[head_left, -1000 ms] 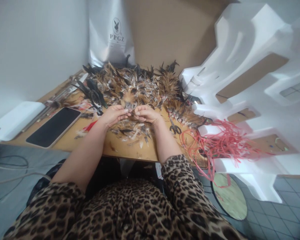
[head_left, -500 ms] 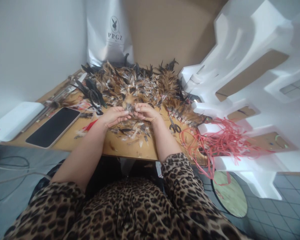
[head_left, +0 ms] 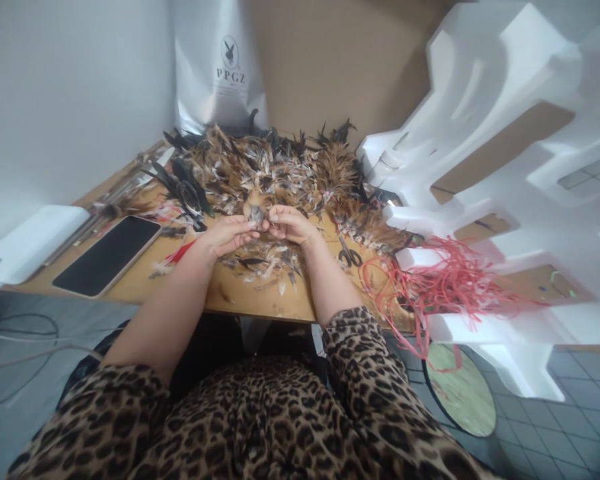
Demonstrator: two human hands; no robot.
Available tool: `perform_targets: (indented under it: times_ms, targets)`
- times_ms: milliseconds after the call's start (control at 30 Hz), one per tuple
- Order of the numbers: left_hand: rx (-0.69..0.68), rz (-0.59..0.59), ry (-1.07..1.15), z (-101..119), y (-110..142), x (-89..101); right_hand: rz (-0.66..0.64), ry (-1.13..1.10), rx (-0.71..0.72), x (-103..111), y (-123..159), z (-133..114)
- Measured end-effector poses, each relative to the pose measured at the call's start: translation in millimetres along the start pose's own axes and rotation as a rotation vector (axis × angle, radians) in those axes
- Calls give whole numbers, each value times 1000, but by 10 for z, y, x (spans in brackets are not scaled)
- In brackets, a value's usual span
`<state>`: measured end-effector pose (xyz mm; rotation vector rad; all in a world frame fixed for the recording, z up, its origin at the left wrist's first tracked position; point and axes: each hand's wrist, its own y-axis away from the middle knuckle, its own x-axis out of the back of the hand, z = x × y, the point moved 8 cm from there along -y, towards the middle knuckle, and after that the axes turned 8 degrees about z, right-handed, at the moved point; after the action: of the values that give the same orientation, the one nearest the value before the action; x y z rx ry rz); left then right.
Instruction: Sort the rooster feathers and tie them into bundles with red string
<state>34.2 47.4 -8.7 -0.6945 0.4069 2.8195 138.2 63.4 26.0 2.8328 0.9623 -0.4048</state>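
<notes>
Between my fingertips is a small feather bundle [head_left: 255, 208], golden brown at the top with grey fluff lower down. My left hand [head_left: 234, 233] pinches its lower left side, thumb on top. My right hand [head_left: 291, 225] closes its thumb and fingers at the bundle's right edge; the exact contact there is too small to make out. Just beyond both hands lies a big heap of brown, black and white feathers [head_left: 280, 163]. Below my hands, loose feathers [head_left: 266, 260] are scattered on the wooden table [head_left: 260, 297].
Scissors [head_left: 350, 252] lie right of my right forearm, beside red ribbon strips [head_left: 445, 283] draped over white foam pieces [head_left: 490, 327]. A phone [head_left: 107, 255] and a white box-shaped device [head_left: 33, 241] are at left. A silver bag [head_left: 220, 80] stands behind. A round green-topped object [head_left: 463, 390] is lower right.
My hands stay almost in place, with small finger movements. The bundle's grey fluff shows more plainly between the fingertips than a second ago. The camera view shifted slightly.
</notes>
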Motion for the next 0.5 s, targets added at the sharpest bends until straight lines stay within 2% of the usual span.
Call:
perform_targets:
  times_ms: [100,200,367,500]
  targets:
    - [-10,-17,26,8,-6,-5,16,12,-6,5,-7,13]
    - [-32,34,56,35,-24,31,69,-22,-5,41,-44,13]
    - [-179,199,145,178,-60,180,331,-137,-4,205,-99,-10]
    - [-252,236,139,235,-62,210,394,-23,3,143,-106,5]
